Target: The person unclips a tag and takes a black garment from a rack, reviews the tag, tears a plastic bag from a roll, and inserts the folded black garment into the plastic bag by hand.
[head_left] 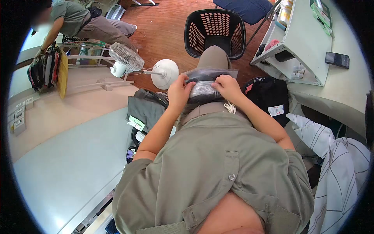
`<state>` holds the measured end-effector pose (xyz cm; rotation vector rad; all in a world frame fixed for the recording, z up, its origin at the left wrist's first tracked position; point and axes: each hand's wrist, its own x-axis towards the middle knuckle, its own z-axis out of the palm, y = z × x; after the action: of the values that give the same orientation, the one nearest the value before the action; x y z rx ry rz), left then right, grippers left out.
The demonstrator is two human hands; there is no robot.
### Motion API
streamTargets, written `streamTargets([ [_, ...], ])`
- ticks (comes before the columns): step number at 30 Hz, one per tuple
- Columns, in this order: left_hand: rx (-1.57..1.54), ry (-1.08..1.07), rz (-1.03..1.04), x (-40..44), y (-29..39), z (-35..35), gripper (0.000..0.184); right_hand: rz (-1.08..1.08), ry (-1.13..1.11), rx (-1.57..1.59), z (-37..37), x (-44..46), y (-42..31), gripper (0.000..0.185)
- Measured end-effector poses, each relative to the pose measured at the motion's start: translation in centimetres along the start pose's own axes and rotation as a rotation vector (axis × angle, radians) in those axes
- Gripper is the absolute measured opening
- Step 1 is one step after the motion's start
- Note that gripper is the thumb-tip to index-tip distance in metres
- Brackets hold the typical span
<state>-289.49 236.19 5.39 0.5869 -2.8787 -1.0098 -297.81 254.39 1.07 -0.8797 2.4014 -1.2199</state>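
Note:
A dark folded item in a clear plastic bag [205, 90] lies across my lap; its exact kind is hard to make out through the shiny, wrinkled film. My left hand [179, 92] grips the bag's left side with thumb and fingers closed. On the other side, my right hand [227, 86] pinches the film near the upper right part. The bag's loose dark edge [230, 73] sticks out beyond my fingers. Below it, a white drawstring [230, 107] hangs at my waist.
Ahead on the floor is a black plastic basket [215, 52]. A white fan [126, 56] stands left of it. Folded dark clothes [146, 111] and a tagged black garment [268, 97] flank me. A phone [337, 60] lies on the right-hand table. Another person [83, 23] handles hanging garments.

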Motion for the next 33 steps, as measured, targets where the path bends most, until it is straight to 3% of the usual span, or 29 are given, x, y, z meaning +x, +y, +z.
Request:
streamTargets([
  [1,0.245,0.072,0.076,0.0,0.5,-0.3,0.024,0.000,0.005,0.001,0.4,-0.1,0.4,0.023],
  [2,0.247,0.072,0.086,0.3,1.5,-0.7,0.024,-0.047,0.021,-0.027,0.7,0.0,0.6,0.023],
  [4,0.414,0.223,0.462,0.5,4.3,-0.9,0.027,-0.081,0.039,-0.052,1.0,-0.1,0.8,0.023],
  [5,0.493,0.050,0.587,0.3,5.3,-0.4,0.039,-0.039,0.024,-0.017,1.1,-0.2,0.7,0.023],
  [10,0.496,-0.206,0.562,0.7,3.3,3.9,0.056,-0.022,0.016,-0.081,0.7,0.0,3.2,0.023],
  [12,0.568,-0.254,0.519,0.7,3.5,4.2,0.054,0.065,0.251,-0.182,-0.3,-0.3,5.1,0.019],
  [14,0.564,-0.259,0.529,0.9,3.4,4.2,0.053,0.316,0.488,0.114,-1.4,-0.3,7.0,0.016],
  [15,0.563,-0.265,0.538,1.0,3.3,4.1,0.052,0.322,0.494,0.116,-2.0,-0.2,8.1,0.016],
  [18,0.588,-0.282,0.557,0.9,3.7,3.9,0.051,0.699,0.110,0.785,-3.9,0.5,11.0,0.024],
  [19,0.587,-0.286,0.563,1.0,3.7,3.9,0.051,0.702,0.117,0.787,-4.1,0.9,11.5,0.024],
  [21,0.580,-0.294,0.575,1.0,3.7,3.8,0.051,0.724,-0.214,0.951,-4.4,1.5,12.1,0.030],
  [22,0.580,-0.298,0.578,1.0,3.8,3.8,0.051,0.726,-0.210,0.953,-4.4,1.6,12.3,0.030],
  [24,0.543,-0.270,0.605,1.0,3.9,3.7,0.051,0.700,-0.431,0.872,-4.3,2.2,12.6,0.027],
  [31,0.526,-0.291,0.609,1.0,3.8,3.5,0.051,0.460,-0.460,0.419,-4.7,2.9,11.6,0.018],
  [33,0.561,-0.331,0.589,1.0,3.8,3.4,0.051,0.041,-0.313,-0.247,-4.7,2.6,10.8,0.019],
])
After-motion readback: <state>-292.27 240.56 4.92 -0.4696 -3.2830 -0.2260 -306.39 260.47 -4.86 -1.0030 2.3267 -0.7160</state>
